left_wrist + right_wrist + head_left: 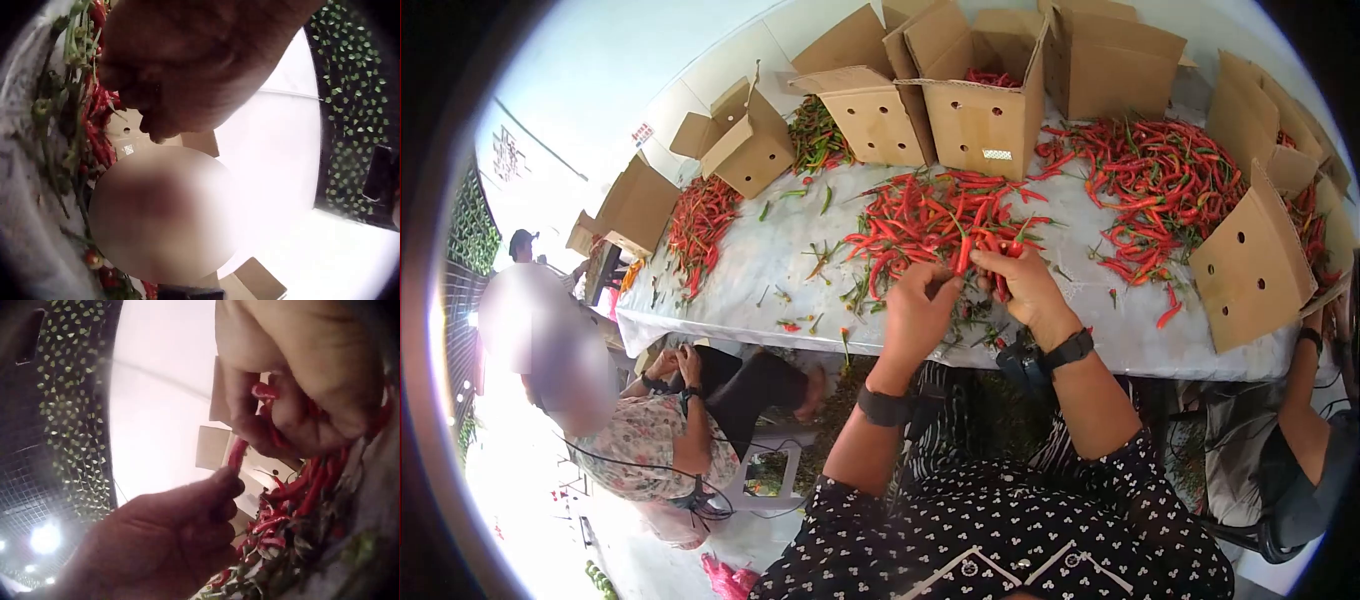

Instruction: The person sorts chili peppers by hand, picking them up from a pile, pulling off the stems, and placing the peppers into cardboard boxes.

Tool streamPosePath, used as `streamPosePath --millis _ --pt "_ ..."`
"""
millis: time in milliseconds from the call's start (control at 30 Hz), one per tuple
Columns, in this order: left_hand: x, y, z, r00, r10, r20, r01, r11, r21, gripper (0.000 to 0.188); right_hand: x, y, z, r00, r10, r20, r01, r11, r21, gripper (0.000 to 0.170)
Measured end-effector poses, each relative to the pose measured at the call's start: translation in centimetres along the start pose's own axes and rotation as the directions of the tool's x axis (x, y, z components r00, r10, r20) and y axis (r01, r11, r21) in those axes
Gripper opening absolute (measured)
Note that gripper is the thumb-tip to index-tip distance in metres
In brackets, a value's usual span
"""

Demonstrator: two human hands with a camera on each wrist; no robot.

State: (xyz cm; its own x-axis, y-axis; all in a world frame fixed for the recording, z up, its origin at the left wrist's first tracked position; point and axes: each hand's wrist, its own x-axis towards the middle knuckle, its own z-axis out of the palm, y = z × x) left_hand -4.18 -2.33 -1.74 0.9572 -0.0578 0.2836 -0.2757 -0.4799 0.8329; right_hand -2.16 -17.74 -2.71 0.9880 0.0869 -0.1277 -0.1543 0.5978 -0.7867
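Over the near side of a pile of red chili peppers (920, 225), my two hands work close together. My left hand (922, 315) pinches the end of one red chili (236, 455) between thumb and fingertips. Its other end reaches up to the fingers of my right hand (1025, 285). Curled in those right fingers are red chilies (265, 392), partly hidden by the hand. In the left wrist view my left hand (194, 62) fills the top and hides its own fingertips. Green stems (53, 125) lie on the table below it.
Cardboard boxes (978, 125) line the table's far side. More chilies are heaped at right (1160, 190) and left (700, 225); green ones (815, 135) lie at the back. Loose stems dot the white tablecloth (750, 270). A seated person (645, 430) is at left, another person's arm (1305, 400) at right.
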Motion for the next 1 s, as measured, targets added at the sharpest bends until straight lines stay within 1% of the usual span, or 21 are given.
streamPosePath --millis 33,133,200,233,267,300,333,400,433,500,567,600,633,667,700,767,800,867,900,933,1000 --pt "-0.3 -0.1 0.1 1.000 0.001 0.030 0.001 0.998 -0.060 0.016 -0.3 -0.2 0.2 1.000 0.005 0.028 -0.004 0.999 -0.031 0.014" --pt "-0.6 -0.1 -0.3 0.996 0.071 0.060 -0.068 0.997 -0.038 0.015 -0.8 -0.2 0.7 0.996 0.001 0.085 0.007 0.996 -0.094 0.014" --pt "-0.5 0.1 -0.9 0.999 0.033 0.018 -0.031 0.996 -0.081 0.015 -1.0 -0.3 0.5 0.994 0.000 0.107 0.037 0.938 -0.346 0.014" --pt "-0.4 0.2 -1.2 1.000 -0.007 -0.012 0.005 0.993 -0.119 0.015 -1.0 0.0 0.7 0.994 0.003 0.112 0.037 0.935 -0.353 0.014" --pt "-0.2 0.1 -1.5 1.000 -0.009 -0.019 0.007 0.992 -0.124 0.015 -1.0 0.3 0.8 0.986 -0.061 0.156 0.130 0.866 -0.482 0.015" --pt "0.0 0.0 -1.8 0.997 -0.079 0.015 0.080 0.966 -0.245 0.016 -1.2 0.3 1.2 0.971 -0.116 0.209 0.221 0.773 -0.595 0.016" --pt "0.1 -0.2 -2.1 0.988 -0.142 0.056 0.152 0.920 -0.361 0.017 -1.5 0.3 1.5 0.970 -0.111 0.215 0.221 0.769 -0.600 0.016" --pt "0.2 -0.9 -2.5 0.986 -0.145 0.084 0.166 0.919 -0.359 0.019 -2.1 0.1 2.2 0.951 -0.032 0.308 0.239 0.704 -0.668 0.017" --pt "0.1 -1.0 -2.8 0.987 -0.139 0.083 0.158 0.937 -0.312 0.019 -2.1 0.7 2.3 0.955 -0.061 0.290 0.238 0.739 -0.630 0.015" --pt "-0.3 -0.9 -3.0 0.988 -0.132 0.077 0.148 0.952 -0.268 0.018 -2.1 0.9 2.3 0.953 -0.026 0.302 0.226 0.725 -0.650 0.015" --pt "-0.7 -0.6 -2.8 0.996 -0.093 -0.015 0.091 0.989 -0.113 0.016 -2.1 1.0 2.6 0.950 0.010 0.313 0.214 0.709 -0.672 0.014" --pt "-0.8 -0.5 -2.9 0.995 -0.093 -0.020 0.090 0.989 -0.118 0.016 -2.2 1.2 2.8 0.955 0.010 0.295 0.203 0.702 -0.682 0.013" --pt "-0.9 -0.4 -2.9 0.992 0.063 -0.106 -0.059 0.998 0.033 0.015 -2.3 1.3 3.0 0.961 0.010 0.276 0.192 0.696 -0.692 0.012" --pt "-1.1 -0.5 -2.9 0.960 0.226 -0.165 -0.193 0.962 0.194 0.014 -2.3 1.3 3.1 0.961 0.012 0.277 0.192 0.692 -0.696 0.012" --pt "-1.2 -0.7 -2.9 0.960 0.227 -0.167 -0.194 0.962 0.190 0.014 -2.3 1.4 3.3 0.962 0.026 0.272 0.176 0.701 -0.691 0.010" --pt "-1.2 -1.6 -2.7 0.925 0.287 -0.248 -0.253 0.954 0.160 0.013 -2.2 1.0 3.5 0.965 0.032 0.262 0.164 0.705 -0.690 0.009" --pt "-1.1 -2.1 -2.7 0.924 0.291 -0.248 -0.259 0.954 0.152 0.013 -2.4 0.2 3.7 0.974 0.039 0.222 0.135 0.691 -0.710 0.009" --pt "-0.9 -3.3 -3.1 0.891 0.122 -0.436 -0.125 0.992 0.022 0.011 -2.5 -1.8 4.0 0.984 0.040 0.176 0.104 0.672 -0.733 0.009" --pt "-0.8 -3.8 -3.4 0.899 0.024 -0.438 -0.060 0.996 -0.069 0.009 -2.2 -3.1 4.1 0.978 -0.078 0.195 0.194 0.692 -0.695 0.010" --pt "-0.7 -4.2 -3.6 0.901 0.021 -0.433 -0.061 0.995 -0.078 0.009 -1.9 -4.6 4.7 0.959 -0.194 0.207 0.283 0.700 -0.655 0.010" --pt "-0.6 -4.8 -3.7 0.895 0.157 -0.418 -0.161 0.987 0.027 0.011 -1.3 -8.5 6.7 0.906 -0.402 0.133 0.379 0.630 -0.678 0.014"
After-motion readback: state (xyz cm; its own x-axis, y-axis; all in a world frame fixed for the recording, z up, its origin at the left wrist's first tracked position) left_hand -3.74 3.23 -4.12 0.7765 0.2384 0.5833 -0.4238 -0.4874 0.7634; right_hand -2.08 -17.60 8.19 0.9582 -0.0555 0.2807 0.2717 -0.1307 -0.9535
